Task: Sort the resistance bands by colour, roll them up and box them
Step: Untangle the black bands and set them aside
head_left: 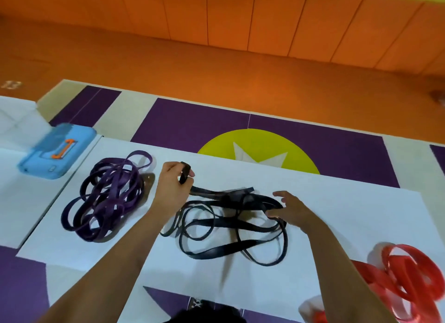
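A loose tangle of black bands lies in the middle of a white sheet. My left hand is shut on the end of one black band, lifted a little above the sheet. My right hand rests on the right side of the black tangle, its fingers spread and pressing on the bands. A heap of purple bands sits to the left of my left hand. Red bands are piled at the lower right, partly off the sheet.
A blue plastic box with an orange latch stands at the far left, beyond the purple heap. The sheet lies on a purple, cream and yellow floor mat. Orange padded flooring and wall fill the background.
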